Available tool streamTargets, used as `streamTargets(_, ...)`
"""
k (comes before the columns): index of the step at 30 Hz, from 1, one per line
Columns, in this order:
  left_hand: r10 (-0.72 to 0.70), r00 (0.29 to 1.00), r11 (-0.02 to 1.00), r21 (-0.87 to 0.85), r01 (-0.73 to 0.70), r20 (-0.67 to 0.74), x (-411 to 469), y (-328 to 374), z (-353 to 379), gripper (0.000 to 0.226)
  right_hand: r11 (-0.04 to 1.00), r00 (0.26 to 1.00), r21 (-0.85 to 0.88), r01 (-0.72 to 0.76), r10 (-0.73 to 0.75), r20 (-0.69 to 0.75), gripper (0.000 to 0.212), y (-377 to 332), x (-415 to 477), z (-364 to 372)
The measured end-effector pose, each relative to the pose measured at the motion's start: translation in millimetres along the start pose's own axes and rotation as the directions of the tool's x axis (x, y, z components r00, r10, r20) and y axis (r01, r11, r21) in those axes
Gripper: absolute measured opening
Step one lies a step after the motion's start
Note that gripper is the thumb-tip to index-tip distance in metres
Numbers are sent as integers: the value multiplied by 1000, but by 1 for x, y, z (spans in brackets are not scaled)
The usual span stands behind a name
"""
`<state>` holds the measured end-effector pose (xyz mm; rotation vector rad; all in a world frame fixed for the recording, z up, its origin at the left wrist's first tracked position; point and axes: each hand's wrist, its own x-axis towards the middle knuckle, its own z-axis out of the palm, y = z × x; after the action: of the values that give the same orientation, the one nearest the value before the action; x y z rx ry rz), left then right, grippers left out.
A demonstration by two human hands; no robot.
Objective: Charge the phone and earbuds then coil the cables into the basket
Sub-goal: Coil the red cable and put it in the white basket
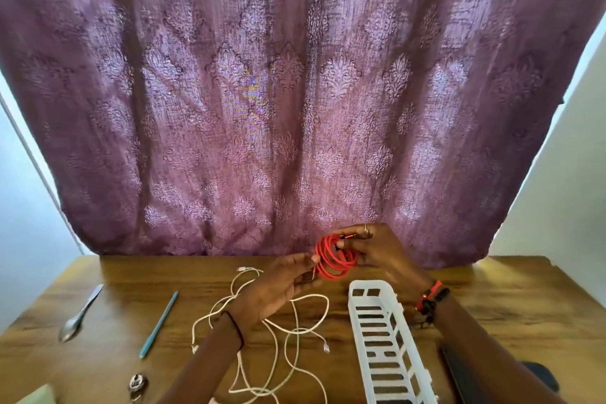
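While the right hand point(380, 252) grips the coiled red cable point(332, 261), the left hand point(278, 289) pinches its end.

We are reaching both forearms forward and inward, so that the two grips are meeting just above the counter's far side. Our right forearm point(475, 338) is coming in from the lower right, its wrist wearing red and black bands point(431, 298). Our right grip point(377, 249) is curling its fingers round a coiled red cable point(334, 259), with a ring point(366, 230) showing on one finger. Our left forearm point(210, 357) is rising from the bottom edge, a thin dark band point(234, 325) circling its wrist. Our left grip point(282, 282) is turning palm-up toward the right, fingertips touching the coil and thumb pinching the cable's dark end.
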<state>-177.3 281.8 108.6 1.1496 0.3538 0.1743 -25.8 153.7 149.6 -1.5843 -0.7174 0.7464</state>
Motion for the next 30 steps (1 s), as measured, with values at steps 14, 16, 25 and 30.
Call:
streamTargets(14,6,1000,972,235,-9,10,1,-19,12,9,962,988,-231,149,-134,77,28,5,6,-8)
streamTargets(16,-77,995,984,164,66,62,1,-15,8,23,940,982,-294,173,-144,118,25,3,6,-12)
streamTargets(25,-70,998,987,145,68,7,15,-9,22,27,919,979,-360,162,-103,177,36,18,11,-23)
streamTargets(30,-96,995,995,3,96,2,21,-15,23,22,996,984,-18,-89,91,154,43,32,5,-34)
